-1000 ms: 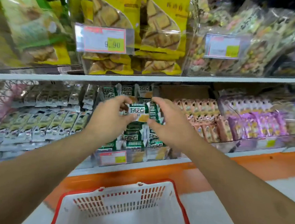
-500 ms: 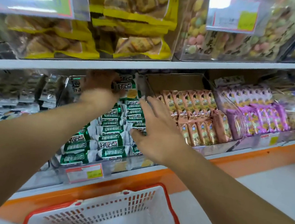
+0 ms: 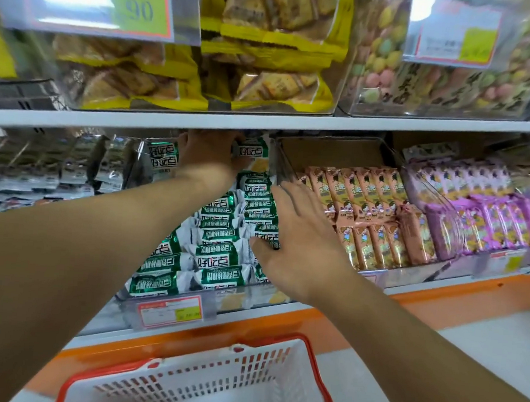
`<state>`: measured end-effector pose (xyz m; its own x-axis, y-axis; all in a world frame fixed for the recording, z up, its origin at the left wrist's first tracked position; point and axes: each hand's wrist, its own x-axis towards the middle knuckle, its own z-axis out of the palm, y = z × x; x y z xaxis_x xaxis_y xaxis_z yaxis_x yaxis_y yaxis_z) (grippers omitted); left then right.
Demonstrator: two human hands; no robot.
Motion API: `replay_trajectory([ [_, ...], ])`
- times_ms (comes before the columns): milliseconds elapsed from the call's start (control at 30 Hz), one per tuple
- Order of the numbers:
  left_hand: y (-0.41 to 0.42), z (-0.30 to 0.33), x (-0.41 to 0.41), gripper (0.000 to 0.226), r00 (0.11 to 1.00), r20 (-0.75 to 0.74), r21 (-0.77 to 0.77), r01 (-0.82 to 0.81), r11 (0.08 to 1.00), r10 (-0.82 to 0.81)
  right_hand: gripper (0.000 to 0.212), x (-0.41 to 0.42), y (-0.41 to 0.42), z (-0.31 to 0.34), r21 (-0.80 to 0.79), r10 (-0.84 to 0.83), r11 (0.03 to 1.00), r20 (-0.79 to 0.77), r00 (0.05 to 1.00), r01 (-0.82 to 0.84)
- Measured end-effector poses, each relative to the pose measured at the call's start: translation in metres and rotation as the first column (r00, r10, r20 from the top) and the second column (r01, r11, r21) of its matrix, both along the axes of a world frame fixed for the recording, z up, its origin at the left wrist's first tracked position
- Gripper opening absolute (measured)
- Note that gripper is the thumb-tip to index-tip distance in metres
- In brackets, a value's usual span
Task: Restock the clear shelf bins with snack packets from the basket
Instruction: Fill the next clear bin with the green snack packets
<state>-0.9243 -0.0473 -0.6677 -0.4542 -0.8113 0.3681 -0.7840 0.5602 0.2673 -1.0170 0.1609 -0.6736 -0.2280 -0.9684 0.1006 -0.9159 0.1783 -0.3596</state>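
A clear shelf bin (image 3: pixel 185 305) on the lower shelf holds several green-and-white snack packets (image 3: pixel 218 248) in rows. My left hand (image 3: pixel 208 155) reaches to the back of this bin under the upper shelf and grips a green-and-white packet (image 3: pixel 251 152) there. My right hand (image 3: pixel 296 235) lies flat with spread fingers on the right side of the packet pile. A white basket with a red rim (image 3: pixel 317 363) stands below the shelf; the part of its inside that I see holds no packets.
Pink packets (image 3: pixel 367 215) and purple packets (image 3: pixel 484 211) fill the bins to the right. Silver packets (image 3: pixel 38 167) lie to the left. Above, clear bins hold yellow biscuit bags (image 3: pixel 268 58) and coloured sweets (image 3: pixel 441 78). An orange shelf edge (image 3: pixel 456 292) runs below.
My left hand carried the green-and-white packet from the front up to the back of the bin. My right hand let go and came down flat on the pile. The camera moved closer.
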Motion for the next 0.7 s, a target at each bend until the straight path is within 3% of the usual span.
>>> replay_trajectory([
  [400, 0.014, 0.001, 0.003, 0.054, 1.000, -0.012, 0.041, 0.015, 0.999, -0.015, 0.085, -0.004, 0.000, -0.004, -0.039, 0.023, 0.999, 0.010, 1.000, -0.022],
  [600, 0.075, 0.027, 0.048, 0.026, 0.981, -0.108, 0.048, 0.167, 0.985, -0.161, 0.061, -0.010, 0.005, 0.005, -0.042, 0.056, 0.998, 0.174, 0.983, -0.050],
  [700, 0.126, 0.028, 0.088, 0.043, 0.970, -0.096, 0.136, 0.235, 0.963, -0.223, 0.064, -0.002, 0.016, 0.006, -0.085, 0.086, 0.993, 0.064, 0.994, -0.081],
])
